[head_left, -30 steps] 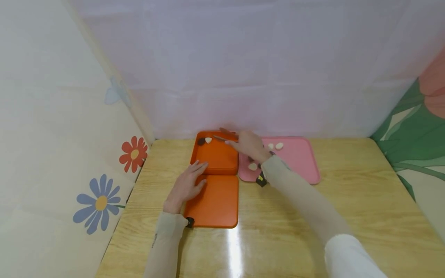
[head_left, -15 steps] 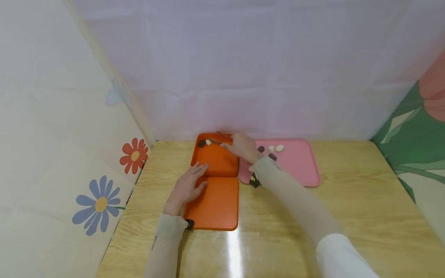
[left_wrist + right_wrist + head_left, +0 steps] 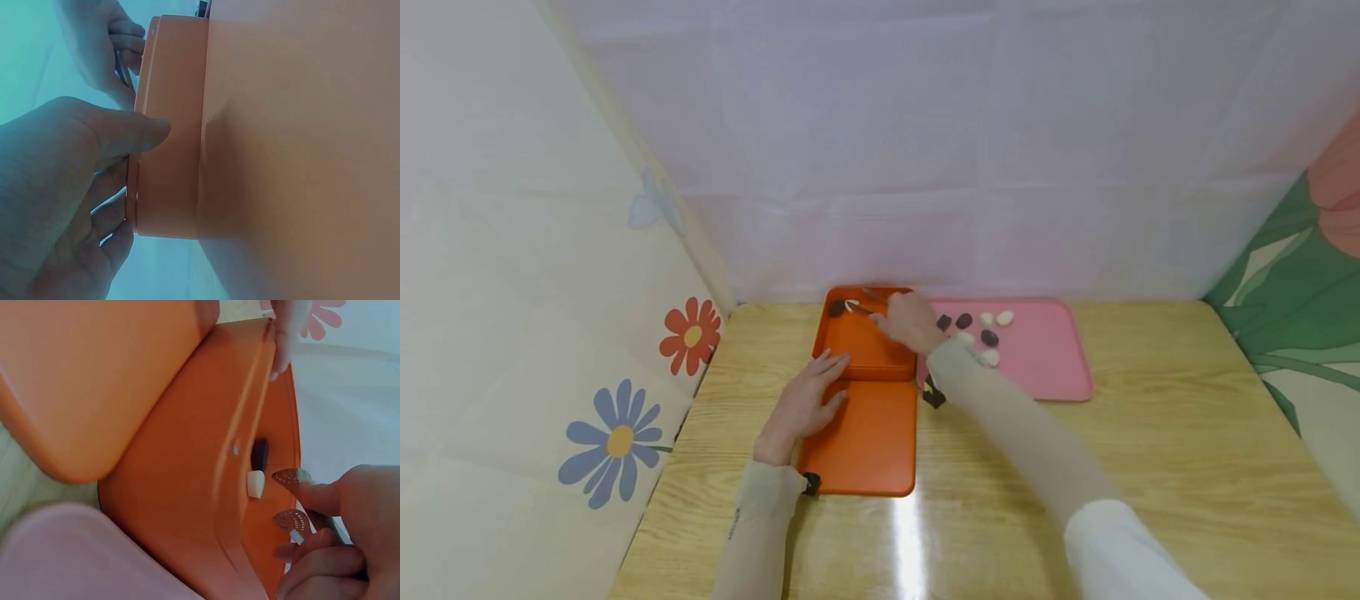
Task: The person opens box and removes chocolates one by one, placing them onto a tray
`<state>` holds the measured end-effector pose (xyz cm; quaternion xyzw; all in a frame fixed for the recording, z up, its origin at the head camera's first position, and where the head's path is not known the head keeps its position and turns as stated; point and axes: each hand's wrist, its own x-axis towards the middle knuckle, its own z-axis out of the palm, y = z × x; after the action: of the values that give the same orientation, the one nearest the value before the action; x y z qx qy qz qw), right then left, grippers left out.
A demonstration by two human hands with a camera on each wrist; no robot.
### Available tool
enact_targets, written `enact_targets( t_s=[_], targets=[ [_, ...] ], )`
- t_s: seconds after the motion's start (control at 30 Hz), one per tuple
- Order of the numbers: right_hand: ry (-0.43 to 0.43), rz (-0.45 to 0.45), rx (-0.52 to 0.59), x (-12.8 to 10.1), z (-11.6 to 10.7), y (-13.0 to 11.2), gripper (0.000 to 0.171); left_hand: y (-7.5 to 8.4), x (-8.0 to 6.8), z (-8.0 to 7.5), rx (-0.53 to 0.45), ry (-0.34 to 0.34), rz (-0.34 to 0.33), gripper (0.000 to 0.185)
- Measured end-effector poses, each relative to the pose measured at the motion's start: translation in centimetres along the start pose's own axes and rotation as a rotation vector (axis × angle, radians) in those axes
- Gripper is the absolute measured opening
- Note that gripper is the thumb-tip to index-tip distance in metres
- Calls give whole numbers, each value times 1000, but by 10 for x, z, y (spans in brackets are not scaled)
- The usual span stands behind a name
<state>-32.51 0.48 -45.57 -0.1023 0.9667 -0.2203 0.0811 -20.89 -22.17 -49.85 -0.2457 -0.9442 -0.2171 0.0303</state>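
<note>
The right hand (image 3: 910, 321) pinches tongs (image 3: 294, 500) — tips apart, holding nothing — over the pale pebble (image 3: 255, 484) at the orange box's (image 3: 865, 346) eleven o'clock corner. Its sleeve hangs above the pebbles (image 3: 990, 337) on the pink tray (image 3: 1052, 367) and could sweep them off. The left hand (image 3: 801, 404) lies flat-fingered on the box's near wall — lifting it might let the box slide.

surface: light wooden table (image 3: 1150, 467), glossy, a streak of glare near its front edge | back: pale lilac cloth wall (image 3: 925, 150) | left: cream panel with flowers (image 3: 619, 439) (blue, red) | right: green leaf print (image 3: 1292, 308)
</note>
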Motion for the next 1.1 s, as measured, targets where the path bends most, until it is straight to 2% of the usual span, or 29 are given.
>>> enact_targets(
  t_s=[0.3,0.43,0.67,1.1],
  targets=[
    [-4,58,29,1,15,-6,41,1,1,1,-9,-9,6,61],
    [16,53,8,4,20,-8,40,1,0,2,-10,-3,10,62],
    [-18,100,60,9,25,-13,33,-1,1,1,-11,-11,-3,61],
    [-18,118,105,14,34,-15,33,0,1,1,-16,-11,-4,62]
  ],
)
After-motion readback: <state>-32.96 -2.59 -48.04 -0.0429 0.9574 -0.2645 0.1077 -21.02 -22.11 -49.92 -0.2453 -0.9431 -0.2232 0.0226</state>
